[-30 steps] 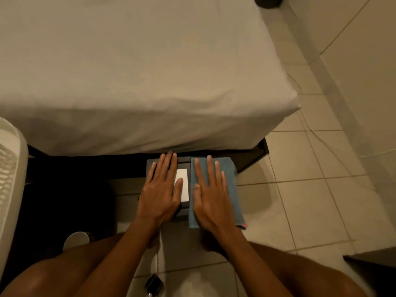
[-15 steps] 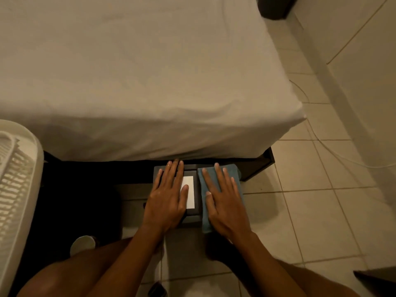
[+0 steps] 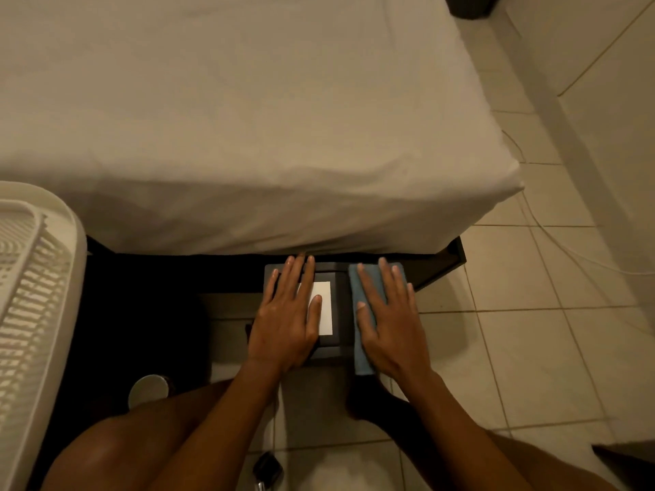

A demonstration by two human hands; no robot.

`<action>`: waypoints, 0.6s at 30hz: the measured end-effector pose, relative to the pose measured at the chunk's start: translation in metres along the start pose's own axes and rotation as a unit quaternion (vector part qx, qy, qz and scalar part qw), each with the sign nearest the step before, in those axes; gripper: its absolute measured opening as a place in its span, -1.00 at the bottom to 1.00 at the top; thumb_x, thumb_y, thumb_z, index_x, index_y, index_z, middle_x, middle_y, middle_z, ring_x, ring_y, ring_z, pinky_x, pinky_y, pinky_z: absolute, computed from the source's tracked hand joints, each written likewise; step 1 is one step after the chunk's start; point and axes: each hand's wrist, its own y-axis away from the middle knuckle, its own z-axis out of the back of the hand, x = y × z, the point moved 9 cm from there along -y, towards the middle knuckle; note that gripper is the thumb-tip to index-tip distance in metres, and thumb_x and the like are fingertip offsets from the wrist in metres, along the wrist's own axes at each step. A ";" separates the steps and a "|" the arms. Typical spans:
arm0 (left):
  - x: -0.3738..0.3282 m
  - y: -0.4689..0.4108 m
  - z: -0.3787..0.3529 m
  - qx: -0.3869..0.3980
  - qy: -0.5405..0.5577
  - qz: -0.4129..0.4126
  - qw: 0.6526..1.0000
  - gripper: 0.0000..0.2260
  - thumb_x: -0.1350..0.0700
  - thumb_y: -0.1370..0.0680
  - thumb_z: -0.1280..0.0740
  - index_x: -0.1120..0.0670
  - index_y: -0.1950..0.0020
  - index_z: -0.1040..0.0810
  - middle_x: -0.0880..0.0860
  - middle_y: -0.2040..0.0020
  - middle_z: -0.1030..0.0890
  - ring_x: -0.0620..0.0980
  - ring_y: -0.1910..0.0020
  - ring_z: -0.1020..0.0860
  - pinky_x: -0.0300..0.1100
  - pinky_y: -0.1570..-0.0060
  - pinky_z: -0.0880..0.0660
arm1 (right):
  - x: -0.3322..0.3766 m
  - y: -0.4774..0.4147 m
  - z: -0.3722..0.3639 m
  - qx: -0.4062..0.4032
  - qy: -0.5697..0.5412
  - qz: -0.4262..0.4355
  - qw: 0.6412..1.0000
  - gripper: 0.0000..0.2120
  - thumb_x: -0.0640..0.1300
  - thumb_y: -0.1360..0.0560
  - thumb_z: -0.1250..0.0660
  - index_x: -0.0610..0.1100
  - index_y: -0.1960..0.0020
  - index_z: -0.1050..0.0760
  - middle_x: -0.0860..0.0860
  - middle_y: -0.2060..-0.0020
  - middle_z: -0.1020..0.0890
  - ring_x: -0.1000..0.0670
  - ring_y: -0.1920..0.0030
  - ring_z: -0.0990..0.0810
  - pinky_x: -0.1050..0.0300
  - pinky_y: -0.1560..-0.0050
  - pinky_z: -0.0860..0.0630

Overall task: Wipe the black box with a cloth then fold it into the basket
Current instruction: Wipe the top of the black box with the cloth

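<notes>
Black box (image 3: 338, 310) sits on the floor against the bed (image 3: 230, 118), wiping under way; folding follows. Basket (image 3: 39, 278), far left, shows nothing inside. Left hand (image 3: 287, 320) lies flat, steadying the box, gripping nothing; right hand (image 3: 390, 324) presses the blue cloth (image 3: 358, 334) flat along its right side.

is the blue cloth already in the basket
No, the blue cloth lies flat on the black box under the right hand; the basket stands far left.
</notes>
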 end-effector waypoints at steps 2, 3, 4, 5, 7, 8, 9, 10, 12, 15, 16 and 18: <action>0.001 0.000 0.000 -0.001 0.000 0.002 1.000 -0.45 -0.08 -0.65 0.03 0.01 -0.60 0.12 0.01 -0.62 0.06 -0.10 -0.58 0.17 -0.08 -0.56 0.14 | 0.002 -0.018 0.001 -0.026 0.005 -0.056 0.998 -0.45 0.13 -0.63 0.05 0.17 -0.58 0.12 -0.04 -0.60 0.03 -0.03 -0.59 0.17 -0.09 -0.56 0.17; 0.002 -0.001 0.000 -0.002 -0.004 0.002 1.000 -0.45 -0.08 -0.65 0.03 0.02 -0.60 0.11 0.02 -0.62 0.05 -0.10 -0.58 0.16 -0.08 -0.56 0.13 | 0.008 -0.025 -0.001 -0.034 0.014 -0.072 0.997 -0.46 0.12 -0.63 0.07 0.13 -0.59 0.08 -0.08 -0.60 -0.01 -0.06 -0.59 0.16 -0.09 -0.56 0.16; 0.003 0.000 0.000 -0.001 -0.007 0.002 1.000 -0.46 -0.07 -0.65 0.03 0.02 -0.60 0.10 0.02 -0.62 0.04 -0.09 -0.58 0.15 -0.07 -0.56 0.12 | 0.016 -0.028 -0.002 -0.038 0.019 -0.078 0.996 -0.46 0.11 -0.63 0.09 0.10 -0.59 0.05 -0.10 -0.59 -0.03 -0.07 -0.59 0.16 -0.10 -0.57 0.15; 0.004 0.001 -0.001 0.001 -0.006 0.004 1.000 -0.46 -0.07 -0.65 0.03 0.02 -0.60 0.09 0.03 -0.62 0.03 -0.09 -0.58 0.15 -0.07 -0.56 0.12 | 0.023 -0.027 -0.005 -0.036 0.014 -0.071 0.997 -0.47 0.09 -0.64 0.08 0.11 -0.59 0.06 -0.10 -0.59 -0.02 -0.07 -0.59 0.18 -0.11 -0.57 0.15; 0.004 0.001 -0.002 0.004 0.004 0.007 1.000 -0.46 -0.07 -0.66 0.03 0.01 -0.60 0.10 0.02 -0.61 0.05 -0.09 -0.58 0.16 -0.06 -0.56 0.12 | 0.038 -0.016 -0.010 -0.013 -0.018 -0.026 0.999 -0.46 0.05 -0.66 0.04 0.15 -0.59 0.14 -0.05 -0.60 0.10 -0.02 -0.58 0.25 -0.08 -0.57 0.18; 0.003 0.001 -0.002 0.006 0.008 0.006 1.000 -0.46 -0.07 -0.66 0.04 0.01 -0.60 0.10 0.02 -0.61 0.06 -0.09 -0.58 0.16 -0.07 -0.56 0.14 | 0.044 -0.004 -0.012 0.002 -0.031 0.004 1.000 -0.45 0.03 -0.67 0.02 0.16 -0.59 0.16 -0.01 -0.60 0.16 0.01 -0.57 0.28 -0.06 -0.57 0.21; 0.003 0.001 -0.003 0.006 0.008 0.006 1.000 -0.46 -0.07 -0.66 0.05 0.01 -0.60 0.11 0.01 -0.61 0.06 -0.10 -0.58 0.17 -0.09 -0.55 0.16 | 0.047 0.010 -0.013 0.016 -0.037 0.030 0.999 -0.45 0.02 -0.67 0.00 0.16 -0.59 0.16 0.02 -0.60 0.18 0.04 -0.57 0.29 -0.02 -0.56 0.24; 0.003 0.001 -0.003 0.006 0.004 0.006 1.000 -0.47 -0.08 -0.66 0.07 0.00 -0.60 0.11 0.01 -0.61 0.06 -0.10 -0.58 0.17 -0.09 -0.55 0.17 | 0.047 0.025 -0.014 0.029 -0.039 0.045 0.998 -0.45 0.02 -0.67 -0.01 0.17 -0.58 0.15 0.05 -0.59 0.19 0.06 -0.57 0.30 0.01 -0.55 0.27; 0.005 0.000 -0.004 0.005 -0.001 0.008 1.000 -0.47 -0.09 -0.65 0.11 0.00 -0.60 0.12 0.01 -0.62 0.05 -0.10 -0.58 0.16 -0.07 -0.56 0.15 | 0.042 0.045 -0.018 0.050 -0.026 0.050 0.997 -0.45 0.02 -0.67 -0.01 0.20 -0.57 0.16 0.08 -0.59 0.21 0.08 -0.56 0.31 0.07 -0.53 0.34; 0.006 0.000 -0.005 0.006 0.002 0.014 1.000 -0.48 -0.09 -0.65 0.15 -0.01 -0.60 0.11 0.00 -0.62 0.05 -0.10 -0.58 0.16 -0.05 -0.56 0.12 | 0.037 0.056 -0.021 0.049 -0.012 0.037 0.998 -0.45 0.04 -0.66 0.01 0.21 -0.57 0.16 0.06 -0.59 0.19 0.07 -0.57 0.30 0.07 -0.52 0.35; 0.006 0.000 -0.005 0.005 0.001 0.013 1.000 -0.48 -0.08 -0.65 0.15 -0.01 -0.60 0.12 0.00 -0.62 0.06 -0.10 -0.58 0.16 -0.04 -0.56 0.11 | 0.038 0.054 -0.021 0.047 -0.013 0.032 0.998 -0.46 0.05 -0.66 0.03 0.21 -0.57 0.15 0.05 -0.60 0.18 0.07 -0.57 0.29 0.06 -0.53 0.33; 0.006 0.000 -0.004 0.002 -0.006 0.010 1.000 -0.49 -0.06 -0.66 0.12 0.00 -0.60 0.13 0.00 -0.62 0.06 -0.10 -0.58 0.17 -0.03 -0.56 0.09 | 0.040 0.045 -0.022 0.040 -0.011 0.023 0.999 -0.46 0.05 -0.66 0.05 0.20 -0.58 0.17 0.04 -0.59 0.20 0.06 -0.57 0.30 0.01 -0.55 0.29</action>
